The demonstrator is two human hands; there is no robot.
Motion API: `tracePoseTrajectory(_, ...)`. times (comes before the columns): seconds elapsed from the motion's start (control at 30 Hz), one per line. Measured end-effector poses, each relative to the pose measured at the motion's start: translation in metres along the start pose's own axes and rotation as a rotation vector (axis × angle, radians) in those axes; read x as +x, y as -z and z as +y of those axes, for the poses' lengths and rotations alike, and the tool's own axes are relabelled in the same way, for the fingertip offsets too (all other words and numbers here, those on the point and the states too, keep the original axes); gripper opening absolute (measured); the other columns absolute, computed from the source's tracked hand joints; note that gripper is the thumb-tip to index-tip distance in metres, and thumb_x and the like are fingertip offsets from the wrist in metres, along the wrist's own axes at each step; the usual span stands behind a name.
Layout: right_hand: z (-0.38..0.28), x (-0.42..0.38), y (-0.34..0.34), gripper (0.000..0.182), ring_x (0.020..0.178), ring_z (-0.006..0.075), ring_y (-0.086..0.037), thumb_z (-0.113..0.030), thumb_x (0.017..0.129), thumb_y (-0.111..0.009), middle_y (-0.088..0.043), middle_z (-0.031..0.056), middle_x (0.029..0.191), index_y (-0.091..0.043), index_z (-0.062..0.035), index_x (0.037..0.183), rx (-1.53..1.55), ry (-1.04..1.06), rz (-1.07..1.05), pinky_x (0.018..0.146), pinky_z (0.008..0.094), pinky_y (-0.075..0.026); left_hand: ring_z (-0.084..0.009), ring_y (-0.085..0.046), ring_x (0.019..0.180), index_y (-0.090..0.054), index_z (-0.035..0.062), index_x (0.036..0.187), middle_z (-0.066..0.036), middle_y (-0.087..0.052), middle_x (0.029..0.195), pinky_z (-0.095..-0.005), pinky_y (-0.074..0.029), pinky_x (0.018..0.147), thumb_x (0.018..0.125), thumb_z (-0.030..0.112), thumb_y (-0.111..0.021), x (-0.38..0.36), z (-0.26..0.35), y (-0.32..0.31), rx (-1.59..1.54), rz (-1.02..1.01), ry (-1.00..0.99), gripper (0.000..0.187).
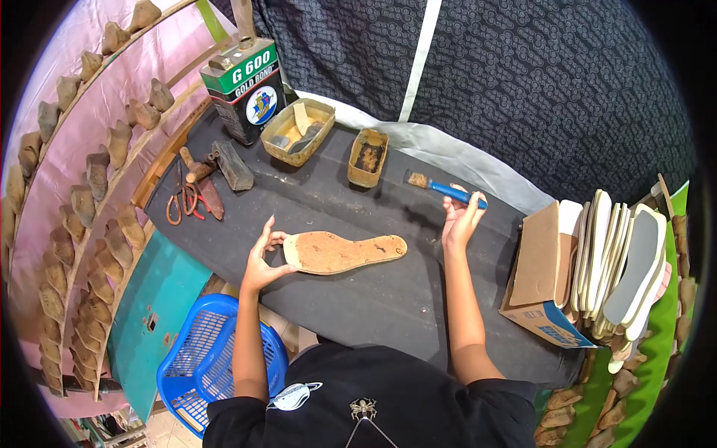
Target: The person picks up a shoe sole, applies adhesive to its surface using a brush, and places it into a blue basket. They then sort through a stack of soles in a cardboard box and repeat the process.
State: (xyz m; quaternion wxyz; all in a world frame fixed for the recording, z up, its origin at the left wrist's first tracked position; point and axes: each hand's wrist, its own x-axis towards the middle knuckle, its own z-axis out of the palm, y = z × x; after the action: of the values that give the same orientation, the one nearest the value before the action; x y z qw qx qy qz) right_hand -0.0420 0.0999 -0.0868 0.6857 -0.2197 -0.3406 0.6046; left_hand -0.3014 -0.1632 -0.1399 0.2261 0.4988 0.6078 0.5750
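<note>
My left hand (267, 257) grips the wide end of a tan shoe insole (340, 252), thumb along the near edge and fingers at the far side. The insole lies level over the dark tabletop, its narrow end pointing right. In my right hand (461, 218) is a brush with a blue handle (450, 193), held between thumb and fingers. Its stubby, brown-crusted bristles (418, 180) point left, apart from the insole. Left of the brush stands a small glue-stained tub (368, 158) with dark residue inside.
A G 600 can (243, 91) and a larger tub (299, 132) with scraps stand at the back left. Scissors (181, 200), a hammer (196, 166) and a dark block (233, 166) lie at left. A box (539, 257) of soles sits right; a blue plastic chair (213, 358) is below left.
</note>
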Motion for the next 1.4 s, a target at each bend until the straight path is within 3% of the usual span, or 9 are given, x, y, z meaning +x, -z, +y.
tracePoseTrajectory(0.13,0.025,0.008,-0.030,0.021,0.069,0.0243,-0.059,-0.021,0.091,-0.038,-0.053,0.0203,0.097,-0.028,-0.0110,0.107,0.009,0.033,-0.196,0.060,0.0308,-0.050,-0.0238,-0.049,0.104,-0.015,-0.0028,0.133,-0.009,-0.049,0.100,-0.0343,-0.032,0.095,0.048,0.015,-0.081,0.004,0.001,-0.011,-0.320,0.102,-0.131,0.110)
tracePoseTrajectory(0.23,0.051,0.010,-0.055,0.021,0.070,0.0208,-0.059,-0.017,0.091,-0.038,-0.051,0.0177,0.099,-0.027,-0.0088,0.106,-0.053,0.089,-0.289,0.062,0.0294,-0.050,-0.0240,-0.048,0.105,-0.013,-0.0017,0.134,-0.009,-0.047,0.100,-0.0364,-0.031,0.097,0.049,0.014,-0.081,0.013,0.011,-0.016,-0.516,0.209,-0.210,0.110)
tracePoseTrajectory(0.43,0.086,0.012,-0.070,0.022,0.074,0.0152,-0.058,-0.013,0.089,-0.043,-0.049,0.0126,0.100,-0.029,-0.0043,0.104,-0.372,0.165,-0.525,0.066,0.0257,-0.050,-0.0227,-0.049,0.102,-0.014,0.0002,0.134,-0.007,-0.045,0.106,-0.0333,-0.038,0.092,0.053,0.017,-0.079,0.025,0.037,-0.017,-0.686,0.326,-0.241,0.105)
tracePoseTrajectory(0.57,0.091,0.007,-0.069,0.025,0.076,0.0143,-0.058,-0.010,0.088,-0.045,-0.049,0.0118,0.101,-0.029,-0.0039,0.106,-0.486,0.155,-0.566,0.068,0.0251,-0.049,-0.0211,-0.050,0.101,-0.015,0.0035,0.134,-0.007,-0.045,0.109,-0.0320,-0.040,0.090,0.058,0.023,-0.077,0.029,0.042,-0.018,-0.868,0.474,-0.238,0.100)
tracePoseTrajectory(0.73,0.096,0.002,-0.065,0.029,0.078,0.0140,-0.057,-0.012,0.086,-0.050,-0.053,0.0113,0.098,-0.032,-0.0031,0.107,-0.511,0.175,-0.565,0.069,0.0256,-0.046,-0.0237,-0.051,0.100,-0.023,0.0137,0.131,-0.008,-0.051,0.107,-0.0366,-0.042,0.088,0.075,0.027,-0.056,0.031,0.040,-0.019,-1.073,0.612,-0.164,0.067)
tracePoseTrajectory(1.07,0.094,0.002,-0.060,0.030,0.080,0.0084,-0.051,-0.012,0.084,-0.054,-0.053,0.0069,0.099,-0.036,-0.0043,0.107,-0.635,0.167,-0.524,0.071,0.0216,-0.042,-0.0266,-0.051,0.098,-0.036,0.0132,0.115,-0.009,-0.051,0.109,-0.0389,-0.042,0.085,0.078,0.033,-0.048,0.034,0.057,-0.020,-1.198,0.789,-0.023,0.043)
tracePoseTrajectory(1.17,0.094,-0.005,-0.054,0.034,0.070,0.0074,-0.047,-0.016,0.081,-0.059,-0.051,0.0065,0.096,-0.039,-0.0046,0.107,-0.608,0.193,-0.505,0.058,0.0199,-0.040,-0.0248,-0.052,0.096,-0.041,0.0144,0.107,-0.007,-0.053,0.105,-0.0379,-0.043,0.083,0.078,0.033,-0.048,0.030,0.060,-0.017,-1.264,0.787,-0.011,0.035)
tracePoseTrajectory(1.33,0.092,-0.008,-0.043,0.062,0.089,0.0153,-0.044,-0.016,0.072,-0.069,-0.036,0.0109,0.117,-0.030,-0.0067,0.119,-0.575,0.164,-0.594,0.066,0.0242,-0.042,-0.0239,-0.054,0.093,-0.049,0.0156,0.094,-0.004,-0.057,0.098,-0.0357,-0.043,0.081,0.077,0.034,-0.049,0.016,0.060,-0.012,-1.318,0.720,-0.028,0.024)
tracePoseTrajectory(1.4,0.072,-0.022,-0.044,0.072,0.102,0.0218,-0.037,-0.024,0.071,-0.068,-0.029,0.0139,0.124,-0.025,-0.0059,0.125,-0.828,0.414,-0.517,0.079,0.0325,-0.038,-0.0230,-0.054,0.092,-0.051,0.0156,0.092,-0.004,-0.057,0.098,-0.0354,-0.043,0.082,0.077,0.035,-0.049,0.008,0.064,-0.008,-1.375,0.721,0.002,0.024)
